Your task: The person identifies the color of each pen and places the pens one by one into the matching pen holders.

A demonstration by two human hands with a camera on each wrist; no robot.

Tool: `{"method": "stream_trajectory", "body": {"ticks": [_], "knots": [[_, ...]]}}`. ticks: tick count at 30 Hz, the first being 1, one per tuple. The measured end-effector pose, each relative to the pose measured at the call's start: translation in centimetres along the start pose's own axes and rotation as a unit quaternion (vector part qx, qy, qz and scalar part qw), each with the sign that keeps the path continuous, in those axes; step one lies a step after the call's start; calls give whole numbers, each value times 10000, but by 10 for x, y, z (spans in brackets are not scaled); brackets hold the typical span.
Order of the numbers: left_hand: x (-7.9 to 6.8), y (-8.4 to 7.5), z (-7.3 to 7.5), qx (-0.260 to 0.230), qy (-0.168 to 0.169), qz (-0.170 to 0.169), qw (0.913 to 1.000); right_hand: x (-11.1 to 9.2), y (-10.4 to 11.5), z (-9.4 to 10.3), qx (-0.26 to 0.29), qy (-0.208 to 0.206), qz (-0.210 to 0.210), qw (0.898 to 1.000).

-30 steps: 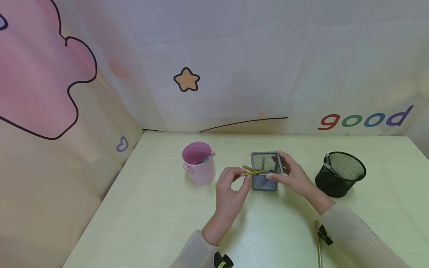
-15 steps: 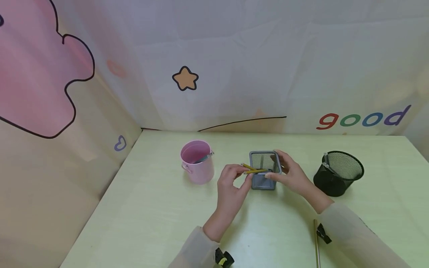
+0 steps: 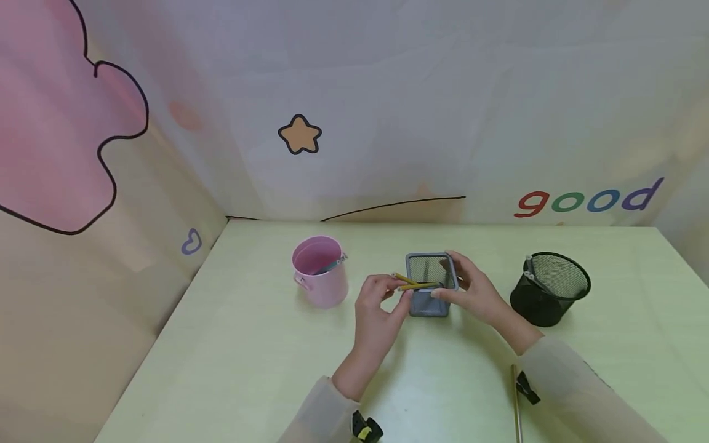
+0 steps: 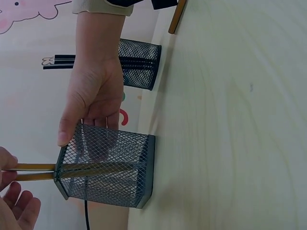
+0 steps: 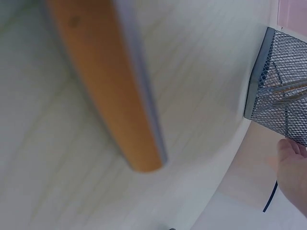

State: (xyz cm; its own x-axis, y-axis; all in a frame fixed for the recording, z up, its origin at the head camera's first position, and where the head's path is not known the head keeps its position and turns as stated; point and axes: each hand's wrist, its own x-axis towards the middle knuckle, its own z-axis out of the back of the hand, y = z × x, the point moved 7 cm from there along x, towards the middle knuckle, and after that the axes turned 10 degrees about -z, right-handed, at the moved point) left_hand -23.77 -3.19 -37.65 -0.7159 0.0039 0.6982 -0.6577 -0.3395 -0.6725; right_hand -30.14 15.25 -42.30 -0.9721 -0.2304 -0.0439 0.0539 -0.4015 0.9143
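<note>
My left hand (image 3: 378, 314) pinches the upper end of a yellow pencil (image 3: 420, 286) between thumb and fingers. A second yellow pencil (image 3: 404, 278) lies close beside it; whether my fingers touch that one too I cannot tell. Both reach down into a square grey mesh pen holder (image 3: 429, 306), and their lower parts show through the mesh in the left wrist view. With the thumb at its rim and fingers on its outer side, my right hand (image 4: 98, 84) grips the holder. Its base (image 5: 258, 72) appears on or very near the table.
Left of the hands stands a pink bucket (image 3: 327, 289) holding grey-teal pens. On the right is a round black mesh pen holder (image 3: 537, 301) with pens inside. A narrow brown strip (image 3: 516, 400) lies beside my right sleeve. The backdrop wall (image 3: 376, 154) rises behind the table.
The head view has turned slightly, so everything sits a little further left in the picture. Hands, pencils and pen holder keep nearly the same arrangement.
</note>
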Motion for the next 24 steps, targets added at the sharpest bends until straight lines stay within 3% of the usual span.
{"method": "stream_trajectory", "body": {"ticks": [24], "knots": [[-2,8,8,91,329,624,9975,0,-1,-2,-61,-39,-82,9999]]}}
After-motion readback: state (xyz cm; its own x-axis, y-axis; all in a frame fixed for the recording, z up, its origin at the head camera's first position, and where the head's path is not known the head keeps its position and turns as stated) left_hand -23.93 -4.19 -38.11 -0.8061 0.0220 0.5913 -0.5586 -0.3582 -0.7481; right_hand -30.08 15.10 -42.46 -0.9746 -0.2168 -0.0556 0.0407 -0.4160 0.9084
